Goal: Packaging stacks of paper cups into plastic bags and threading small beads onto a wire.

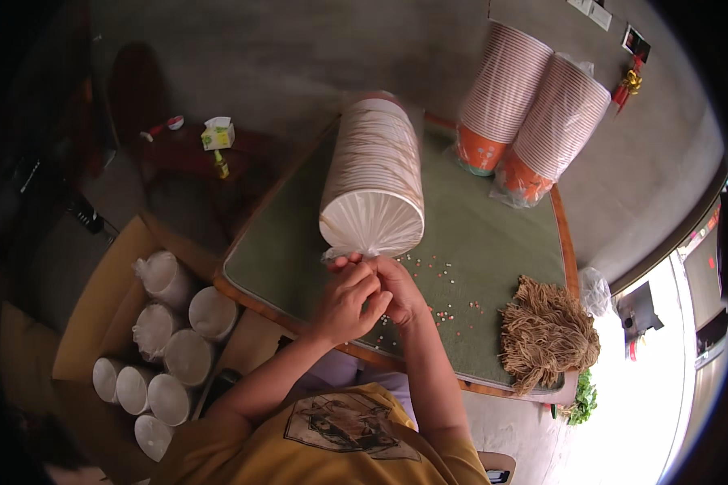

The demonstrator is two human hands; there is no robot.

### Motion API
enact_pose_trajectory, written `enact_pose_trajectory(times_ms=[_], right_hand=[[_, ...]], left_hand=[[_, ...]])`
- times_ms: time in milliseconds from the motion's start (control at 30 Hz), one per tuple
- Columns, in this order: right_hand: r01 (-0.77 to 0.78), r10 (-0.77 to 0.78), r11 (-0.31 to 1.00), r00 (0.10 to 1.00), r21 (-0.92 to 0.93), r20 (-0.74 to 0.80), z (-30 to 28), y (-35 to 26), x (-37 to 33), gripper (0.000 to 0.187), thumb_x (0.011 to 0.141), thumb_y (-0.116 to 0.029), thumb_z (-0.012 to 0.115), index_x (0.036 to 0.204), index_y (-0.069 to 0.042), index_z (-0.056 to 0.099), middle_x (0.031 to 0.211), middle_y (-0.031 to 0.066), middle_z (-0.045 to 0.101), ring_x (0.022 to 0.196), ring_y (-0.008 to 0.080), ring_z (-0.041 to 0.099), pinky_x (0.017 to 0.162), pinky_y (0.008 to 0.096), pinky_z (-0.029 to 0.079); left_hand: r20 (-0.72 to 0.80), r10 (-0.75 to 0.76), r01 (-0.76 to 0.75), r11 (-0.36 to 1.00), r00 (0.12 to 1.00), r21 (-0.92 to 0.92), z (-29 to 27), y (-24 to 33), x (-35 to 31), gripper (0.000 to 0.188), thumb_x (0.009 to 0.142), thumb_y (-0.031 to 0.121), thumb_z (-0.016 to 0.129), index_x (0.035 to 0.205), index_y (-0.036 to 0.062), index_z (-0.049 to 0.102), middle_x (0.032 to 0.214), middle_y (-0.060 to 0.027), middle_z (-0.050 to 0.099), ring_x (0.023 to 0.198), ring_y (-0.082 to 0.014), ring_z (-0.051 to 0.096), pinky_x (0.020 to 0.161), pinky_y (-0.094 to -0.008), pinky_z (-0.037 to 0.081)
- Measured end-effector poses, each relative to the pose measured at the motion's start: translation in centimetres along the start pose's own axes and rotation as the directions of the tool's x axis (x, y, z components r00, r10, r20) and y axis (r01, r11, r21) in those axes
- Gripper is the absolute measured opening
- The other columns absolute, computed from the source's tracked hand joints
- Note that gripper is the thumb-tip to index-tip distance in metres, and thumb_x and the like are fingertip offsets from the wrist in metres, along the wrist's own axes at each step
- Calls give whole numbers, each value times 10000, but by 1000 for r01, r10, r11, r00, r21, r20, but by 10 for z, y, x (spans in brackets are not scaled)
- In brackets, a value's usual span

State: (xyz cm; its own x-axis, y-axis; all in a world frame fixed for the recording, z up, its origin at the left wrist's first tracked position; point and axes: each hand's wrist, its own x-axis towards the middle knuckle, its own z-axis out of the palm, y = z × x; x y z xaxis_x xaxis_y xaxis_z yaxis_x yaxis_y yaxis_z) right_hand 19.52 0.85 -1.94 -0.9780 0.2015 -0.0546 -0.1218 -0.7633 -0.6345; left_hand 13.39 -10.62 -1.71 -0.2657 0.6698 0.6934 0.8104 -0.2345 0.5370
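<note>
A long stack of white paper tubs (372,153) lies on its side on the green-topped table (279,250), sleeved in a clear plastic bag (370,218). The bag's near end is gathered into a bunch over the front tub's opening. My left hand (349,303) and my right hand (398,289) meet at this bunch, fingers closed and pinching the plastic. A wisp of bag pokes out left of my fingertips. What the fingers do behind the knuckles is partly hidden.
Two tall bagged stacks of orange-and-white tubs (505,97) stand at the far right. Brown twine (546,335) lies in a heap at the right edge. Small coloured bits (441,311) are scattered nearby. At left, a cardboard box (97,303) holds several bagged white stacks (190,356).
</note>
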Motion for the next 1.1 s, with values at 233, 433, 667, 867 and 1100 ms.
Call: enact_pose_trajectory(times_ms=[233, 433, 667, 867, 1100], right_hand=[[-11, 13, 1000, 982, 14, -187, -5, 0, 14, 259, 894, -116, 486, 637, -78, 489, 664, 49, 587, 757, 184, 648, 837, 343, 542], [31, -23, 996, 994, 78, -105, -22, 3, 13, 161, 821, -62, 436, 668, -92, 479, 637, 35, 568, 726, 187, 622, 904, 363, 511], [-55, 58, 997, 998, 60, -38, -4, 22, -32, 438, 996, -325, 362, 1236, 13, 505, 1300, 181, 523, 1182, 270, 512, 1011, 380, 414], [-34, 47, 994, 991, 106, -123, -3, 26, -47, 378, 980, -317, 412, 1144, -3, 545, 1155, 157, 606, 1058, 245, 578, 925, 352, 473], [19, -25, 1000, 961, -21, -274, 9, 17, -28, 220, 910, -177, 470, 750, -47, 545, 794, 100, 611, 785, 220, 619, 736, 329, 526]], left_hand=[[31, -32, 32, 999, 999, 14, 9, 9, -16, 187, 788, 166, 647, 731, 41, 520, 828, -99, 456, 775, -292, 528, 644, -401, 442], [7, -93, 94, 991, 996, -92, 17, 13, -27, 162, 826, 97, 602, 749, 29, 476, 832, -125, 471, 762, -309, 521, 666, -387, 435], [-34, -96, 94, 994, 995, -60, 21, 14, -44, 170, 847, 140, 616, 797, 20, 507, 880, -123, 496, 779, -293, 523, 674, -399, 437], [2, -181, 179, 974, 983, -137, 25, 29, -46, 177, 854, 156, 610, 808, 18, 510, 940, -137, 489, 840, -314, 518, 710, -424, 438], [30, -117, 118, 993, 993, -19, 19, 30, -48, 180, 863, 169, 579, 818, 10, 509, 1017, -160, 491, 885, -350, 536, 734, -424, 450]])
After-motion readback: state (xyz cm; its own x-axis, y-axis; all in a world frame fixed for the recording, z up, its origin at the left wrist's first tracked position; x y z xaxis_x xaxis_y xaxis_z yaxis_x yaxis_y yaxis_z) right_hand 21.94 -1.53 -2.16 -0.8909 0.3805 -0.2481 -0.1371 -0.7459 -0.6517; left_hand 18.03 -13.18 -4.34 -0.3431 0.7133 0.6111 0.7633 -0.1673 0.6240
